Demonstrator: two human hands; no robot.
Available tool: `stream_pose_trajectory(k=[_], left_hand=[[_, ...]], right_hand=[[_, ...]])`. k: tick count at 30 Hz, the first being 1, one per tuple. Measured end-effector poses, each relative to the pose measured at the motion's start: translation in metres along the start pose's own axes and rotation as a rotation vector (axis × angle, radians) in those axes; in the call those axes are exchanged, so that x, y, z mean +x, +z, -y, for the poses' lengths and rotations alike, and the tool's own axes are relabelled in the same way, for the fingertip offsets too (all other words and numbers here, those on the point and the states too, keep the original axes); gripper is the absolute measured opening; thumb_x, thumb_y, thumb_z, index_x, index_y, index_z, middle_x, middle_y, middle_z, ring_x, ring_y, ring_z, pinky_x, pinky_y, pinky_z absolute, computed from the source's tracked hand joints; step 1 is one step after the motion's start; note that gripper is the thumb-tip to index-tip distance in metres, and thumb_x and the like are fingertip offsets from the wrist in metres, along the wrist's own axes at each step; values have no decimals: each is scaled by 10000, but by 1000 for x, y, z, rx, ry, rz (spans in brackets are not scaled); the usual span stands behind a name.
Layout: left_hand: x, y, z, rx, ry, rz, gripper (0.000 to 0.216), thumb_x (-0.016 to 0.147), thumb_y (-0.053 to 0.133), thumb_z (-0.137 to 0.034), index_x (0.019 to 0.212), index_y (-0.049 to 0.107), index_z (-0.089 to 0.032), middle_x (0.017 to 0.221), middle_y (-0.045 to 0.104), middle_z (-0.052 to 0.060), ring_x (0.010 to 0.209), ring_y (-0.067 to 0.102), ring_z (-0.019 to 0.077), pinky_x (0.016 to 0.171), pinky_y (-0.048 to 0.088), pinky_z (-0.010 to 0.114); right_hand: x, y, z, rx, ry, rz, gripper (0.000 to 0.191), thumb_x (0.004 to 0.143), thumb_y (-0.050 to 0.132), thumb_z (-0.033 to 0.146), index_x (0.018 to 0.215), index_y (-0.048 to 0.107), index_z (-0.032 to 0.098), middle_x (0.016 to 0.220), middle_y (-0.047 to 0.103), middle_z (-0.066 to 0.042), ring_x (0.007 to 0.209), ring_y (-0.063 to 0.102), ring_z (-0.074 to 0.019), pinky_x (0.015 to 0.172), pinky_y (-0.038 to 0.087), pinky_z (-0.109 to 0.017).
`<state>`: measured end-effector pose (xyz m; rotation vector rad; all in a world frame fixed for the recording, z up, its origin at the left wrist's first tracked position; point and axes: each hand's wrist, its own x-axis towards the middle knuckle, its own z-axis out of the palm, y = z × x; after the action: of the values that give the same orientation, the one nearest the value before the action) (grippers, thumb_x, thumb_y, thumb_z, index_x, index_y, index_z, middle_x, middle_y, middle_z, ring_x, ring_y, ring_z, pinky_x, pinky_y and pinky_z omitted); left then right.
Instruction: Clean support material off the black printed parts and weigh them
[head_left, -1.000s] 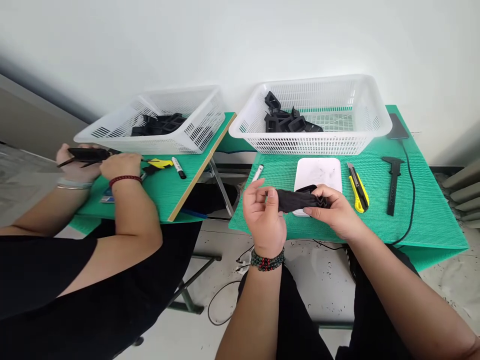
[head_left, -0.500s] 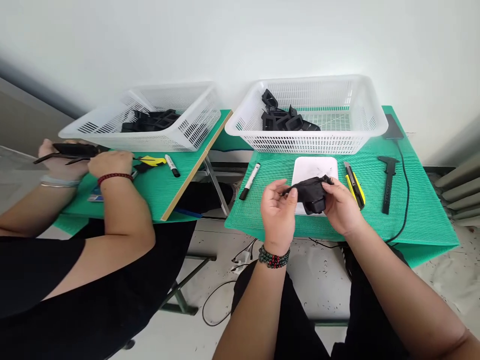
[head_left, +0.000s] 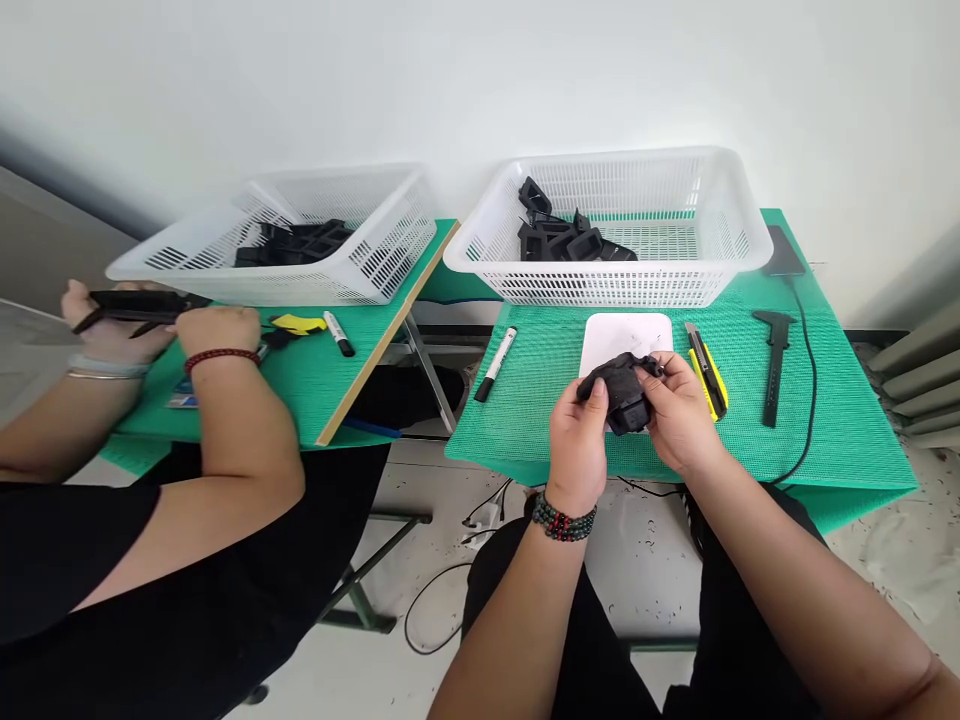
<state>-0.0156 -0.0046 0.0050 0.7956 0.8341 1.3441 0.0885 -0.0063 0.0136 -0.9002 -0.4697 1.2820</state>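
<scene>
Right now my left hand (head_left: 576, 450) and my right hand (head_left: 679, 425) both close around a small black moulded plastic part (head_left: 621, 392), which I hold in the air just above the near edge of the green mesh-covered desk (head_left: 825, 440). The fingers of each hand are curled onto it, the left thumb pressing its near side, the right fingers wrapped over its far end.

My grip looks like the weak point: the part is held by fingertips from two sides, so I judge that if one hand lets go or twists too hard, it could slip and drop to the floor between my knees, since it hangs close to the desk's edge.

Directly beyond the part lies a flat white rounded-square plastic pad (head_left: 626, 335). Just right of it rests a yellow and black utility knife (head_left: 706, 375), close to my right knuckles; a careless sweep of that hand could knock it, and I cannot tell whether its blade is out. A white marker pen with a black cap (head_left: 496, 363) lies to the left and a black plastic caliper (head_left: 774, 365) well to the right.

Farther back stands a white perforated plastic basket (head_left: 712, 270) holding more black parts.

At the neighbouring desk another person's hands (head_left: 157, 325) work, well apart from mine.
</scene>
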Motion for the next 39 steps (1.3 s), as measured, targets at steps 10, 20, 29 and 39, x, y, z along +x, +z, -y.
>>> stream_pose_trajectory(k=[10, 20, 29, 39], left_hand=[[0, -10, 3, 69, 22, -22, 470, 817, 715, -633, 1011, 756, -207, 1000, 749, 53, 971, 676, 215, 880, 526, 321], [2, -9, -17, 5, -260, 199, 432, 674, 864, -544, 594, 656, -173, 558, 548, -29, 568, 476, 118, 568, 409, 261], [5, -14, -14, -12, -290, 173, 420, 702, 846, -562, 744, 741, -157, 714, 699, 39, 764, 652, 205, 696, 509, 307], [4, -7, -15, -223, -270, 133, 365, 752, 860, -402, 1025, 758, -182, 1068, 767, 87, 1178, 661, 274, 1018, 521, 399]], right_hand=[[-5, -1, 6, -3, 259, 229, 423, 611, 919, 499, 821, 727, 187, 760, 732, -15, 710, 662, -169, 642, 532, -285], [-8, -2, 9, -45, 331, 265, 389, 605, 933, 481, 712, 736, 163, 664, 703, 10, 595, 592, -99, 582, 451, -226], [-2, -6, 8, 23, 391, 227, 420, 574, 957, 467, 743, 716, 168, 658, 697, 15, 582, 601, -110, 550, 489, -224], [5, -15, 2, 118, 290, 290, 371, 673, 909, 325, 970, 720, 209, 923, 784, -28, 910, 738, -220, 827, 627, -358]])
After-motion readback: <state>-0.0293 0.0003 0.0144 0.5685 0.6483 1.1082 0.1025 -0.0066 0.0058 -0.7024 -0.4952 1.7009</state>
